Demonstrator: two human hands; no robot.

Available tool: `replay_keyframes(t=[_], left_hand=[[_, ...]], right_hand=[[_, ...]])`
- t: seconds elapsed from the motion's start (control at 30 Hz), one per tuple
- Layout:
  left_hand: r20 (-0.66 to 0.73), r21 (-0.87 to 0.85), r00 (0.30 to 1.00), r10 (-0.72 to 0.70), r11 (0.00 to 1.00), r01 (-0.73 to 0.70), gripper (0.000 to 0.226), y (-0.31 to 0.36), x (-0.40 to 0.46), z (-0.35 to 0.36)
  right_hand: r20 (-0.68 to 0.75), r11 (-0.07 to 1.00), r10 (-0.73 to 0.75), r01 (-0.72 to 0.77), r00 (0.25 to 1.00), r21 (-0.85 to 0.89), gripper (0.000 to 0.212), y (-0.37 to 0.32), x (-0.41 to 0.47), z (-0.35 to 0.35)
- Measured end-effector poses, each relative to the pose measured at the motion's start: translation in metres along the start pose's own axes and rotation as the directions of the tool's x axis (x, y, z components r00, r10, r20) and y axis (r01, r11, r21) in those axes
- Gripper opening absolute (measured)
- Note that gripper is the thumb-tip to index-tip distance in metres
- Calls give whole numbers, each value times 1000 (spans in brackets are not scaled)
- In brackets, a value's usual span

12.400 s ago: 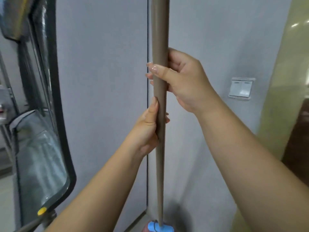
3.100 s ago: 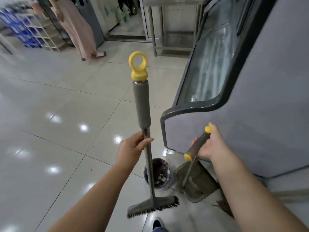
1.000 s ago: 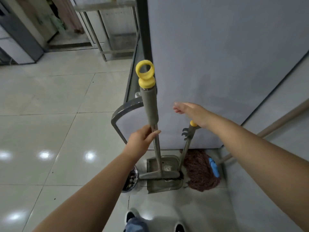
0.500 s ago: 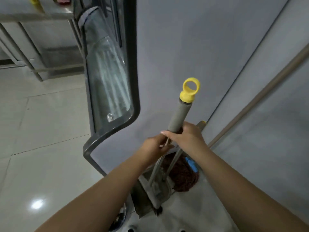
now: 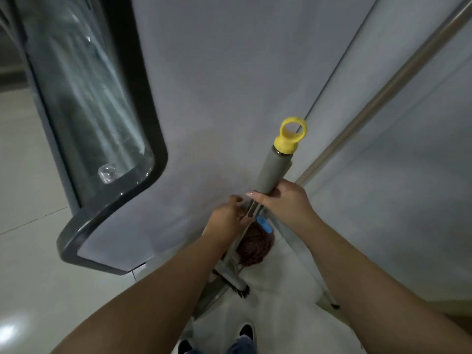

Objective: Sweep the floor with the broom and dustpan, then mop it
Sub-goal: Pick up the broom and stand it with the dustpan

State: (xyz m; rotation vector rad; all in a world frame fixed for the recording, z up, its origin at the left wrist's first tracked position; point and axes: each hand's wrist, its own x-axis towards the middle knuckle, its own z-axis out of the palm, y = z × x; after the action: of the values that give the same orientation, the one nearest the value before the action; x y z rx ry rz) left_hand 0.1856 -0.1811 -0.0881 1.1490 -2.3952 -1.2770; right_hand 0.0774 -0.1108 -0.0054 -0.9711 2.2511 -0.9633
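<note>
Honestly, no brand, label or writing can be read on any of these things. The broom (image 5: 272,172) stands tilted in the corner, its grey foam grip topped with a yellow ring (image 5: 292,135), its bristle head (image 5: 236,286) low on the pale floor tiles (image 5: 33,264). The right hand (image 5: 283,200) grips the broom at the lower end of the foam grip, fingers curled round it. The left hand (image 5: 228,217) is just beside, lower on the thin metal shafts; its fingers are bent toward them, but I cannot tell if they really pinch. The dustpan (image 5: 207,300) sits under the broom head, mostly hidden by the left forearm. Behind the hands lies the brown mop head (image 5: 255,249) with a blue clip (image 5: 264,224), and the long mop handle (image 5: 383,90) leans up to the far right against the grey wall (image 5: 408,175). On the left a display case (image 5: 97,111) with curved glass and a dark frame stands close, narrowing the corner. Two shoes (image 5: 246,330) show near the bottom edge.
</note>
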Motion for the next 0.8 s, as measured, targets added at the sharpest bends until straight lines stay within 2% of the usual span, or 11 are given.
replay_keyframes(t=[0.07,0.13,0.23,0.33,0.4,0.43,0.57,0.73,0.8], left_hand=[[2,-27,1000,-10,1000,10,60,-10,8,5],[32,-86,999,-6,996,9,68,-16,18,9],[121,-189,989,85,980,-61,79,-11,32,12],[176,-194,970,168,972,-133,78,-6,39,13],[186,-246,966,181,960,-133,72,-6,40,13],[183,-274,964,192,952,-138,70,-6,40,13],[157,-365,961,226,918,-156,68,-5,41,9],[279,-338,922,270,926,-169,77,-1,56,1],[312,-340,907,282,925,-171,75,-1,60,0]], right_hand=[[-57,1000,8,-6,998,31,20,6,5,3],[-165,987,27,0,986,163,18,10,8,4],[-276,943,84,13,958,333,18,15,6,7],[-314,916,96,40,944,400,17,18,5,13],[-321,866,109,69,941,495,11,19,7,15],[-307,839,107,81,946,539,15,20,8,16],[-170,724,113,37,979,689,13,25,13,18],[-194,761,108,44,975,647,10,27,14,23],[-221,779,88,71,971,623,25,29,14,25]])
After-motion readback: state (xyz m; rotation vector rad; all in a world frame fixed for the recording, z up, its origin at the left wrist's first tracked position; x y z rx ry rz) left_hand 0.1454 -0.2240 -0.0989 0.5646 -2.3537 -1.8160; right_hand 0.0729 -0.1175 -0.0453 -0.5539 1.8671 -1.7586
